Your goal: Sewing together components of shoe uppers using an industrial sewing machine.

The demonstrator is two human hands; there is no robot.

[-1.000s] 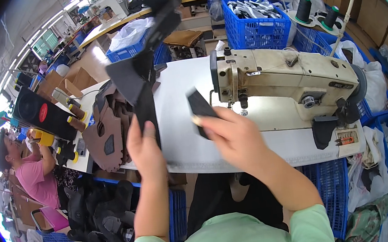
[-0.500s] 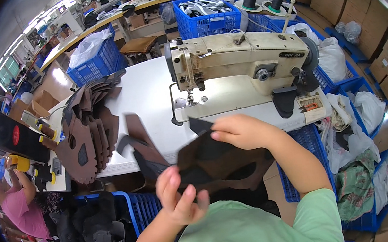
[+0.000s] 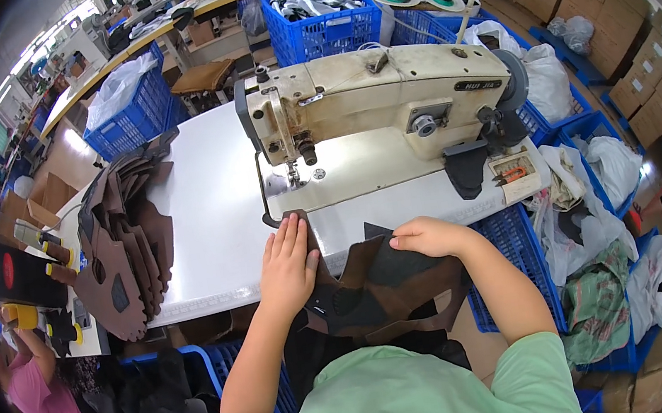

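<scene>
A dark brown and black cut piece of sheet material (image 3: 388,287) hangs over the front edge of the white sewing table (image 3: 209,197). My left hand (image 3: 287,266) lies flat on its narrow left end at the table edge, fingers stretched out and pointing away from me. My right hand (image 3: 431,238) pinches the piece's upper edge, thumb on top, near a dark pointed corner. Just beyond my left hand is the needle and presser foot (image 3: 293,175) of the cream sewing machine (image 3: 376,104). The lower folds of the piece hang at my lap, partly in shadow.
A stack of brown cut pieces (image 3: 124,250) stands at the table's left. Red-handled snips (image 3: 509,175) and a black flap-shaped piece (image 3: 467,169) lie at the right. A blue crate (image 3: 211,373) of black pieces is below left; another person (image 3: 41,382) is beyond it.
My left hand has moved up and forward, from hovering with curled fingers to lying flat on the piece at the table edge. The piece's left end now rests there. My right hand keeps its grip.
</scene>
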